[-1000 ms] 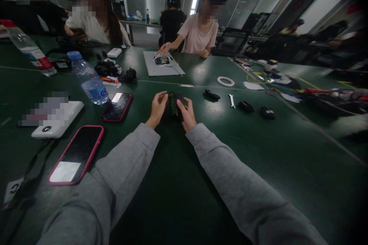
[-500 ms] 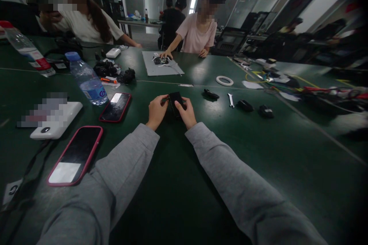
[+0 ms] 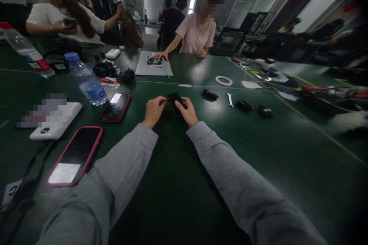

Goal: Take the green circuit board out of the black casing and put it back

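Observation:
A small black rectangular block (image 3: 173,100) is held tilted above the green table in the middle of the head view. My right hand (image 3: 188,110) grips its right side, thumb lying across the front face. At its upper left edge my left hand (image 3: 155,110) is closed in a pinch, fingertips close to the block. Whatever sits between those fingertips is too small to make out. Right of my hands lie a black curved part (image 3: 211,94), a small wrench (image 3: 230,100) and two black pieces, one nearer (image 3: 244,105) and one farther right (image 3: 265,111).
Two red-cased phones, one nearer (image 3: 75,153) and one farther (image 3: 115,107), a white power bank (image 3: 57,122) and a water bottle (image 3: 87,82) stand left. A tape roll (image 3: 224,80) lies ahead. Across the table, a person's hand (image 3: 161,56) rests at a grey board (image 3: 143,69). Cables (image 3: 322,93) clutter the right.
My left hand has shifted slightly left, away from the block. Across the table the grey board has slid left, and the person at far left has leaned back, one arm reaching to a bag.

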